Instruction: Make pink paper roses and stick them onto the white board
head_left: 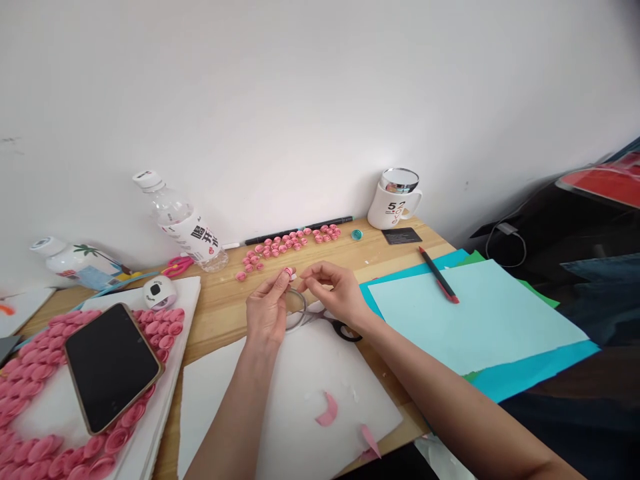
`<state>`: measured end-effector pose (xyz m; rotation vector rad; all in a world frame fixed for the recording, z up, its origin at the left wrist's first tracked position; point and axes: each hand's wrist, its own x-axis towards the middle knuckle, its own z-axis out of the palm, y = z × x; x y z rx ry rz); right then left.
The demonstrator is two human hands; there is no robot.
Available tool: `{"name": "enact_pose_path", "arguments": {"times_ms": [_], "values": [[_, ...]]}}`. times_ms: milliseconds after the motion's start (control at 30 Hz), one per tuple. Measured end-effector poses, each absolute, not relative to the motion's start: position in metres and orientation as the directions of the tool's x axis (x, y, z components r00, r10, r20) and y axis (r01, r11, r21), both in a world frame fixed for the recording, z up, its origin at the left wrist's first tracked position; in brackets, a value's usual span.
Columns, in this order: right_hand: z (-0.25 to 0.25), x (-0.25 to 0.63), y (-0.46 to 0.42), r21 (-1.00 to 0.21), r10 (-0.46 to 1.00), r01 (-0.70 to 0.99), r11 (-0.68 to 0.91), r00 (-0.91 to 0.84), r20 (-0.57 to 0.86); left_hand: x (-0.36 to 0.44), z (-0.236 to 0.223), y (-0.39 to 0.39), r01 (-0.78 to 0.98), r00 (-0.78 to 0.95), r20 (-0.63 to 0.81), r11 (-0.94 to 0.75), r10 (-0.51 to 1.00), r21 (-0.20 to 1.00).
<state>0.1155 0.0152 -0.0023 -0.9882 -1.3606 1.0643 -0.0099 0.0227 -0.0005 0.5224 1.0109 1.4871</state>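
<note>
My left hand pinches a small rolled pink paper rose between thumb and fingertips. My right hand is closed in a pinch right beside it, its fingertips touching the roll's white end. Both hands hover over the wooden desk, just above a pair of scissors lying under them. Behind the hands, several finished pink paper roses are scattered in a row. Pink paper scraps lie on the white sheet near me.
At left a phone lies on a white board ringed with pink roses. Two plastic bottles lie near the wall, with pink scissors, a black marker and a white mug. Coloured paper sheets with a red pen lie at right.
</note>
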Motion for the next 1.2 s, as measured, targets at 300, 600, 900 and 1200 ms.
{"name": "enact_pose_path", "arguments": {"times_ms": [300,600,900,1200], "values": [[-0.006,0.113,0.02,-0.957,0.997,-0.286,0.043,-0.049,0.059,-0.004,0.001,0.017,-0.573,-0.086,-0.208,0.122,0.974,0.81],[-0.005,0.108,0.015,-0.932,0.995,-0.354,-0.072,-0.083,-0.045,-0.001,0.003,0.016,-0.626,0.017,-0.241,0.198,0.97,0.754],[-0.008,0.106,0.014,-0.925,0.994,-0.367,-0.101,-0.006,-0.106,0.003,0.0,0.015,-0.591,-0.058,-0.231,0.153,0.971,0.792],[-0.007,0.108,0.015,-0.914,0.993,-0.39,-0.117,-0.062,-0.101,0.003,-0.003,0.017,-0.51,-0.152,-0.179,0.078,0.972,0.857]]}}
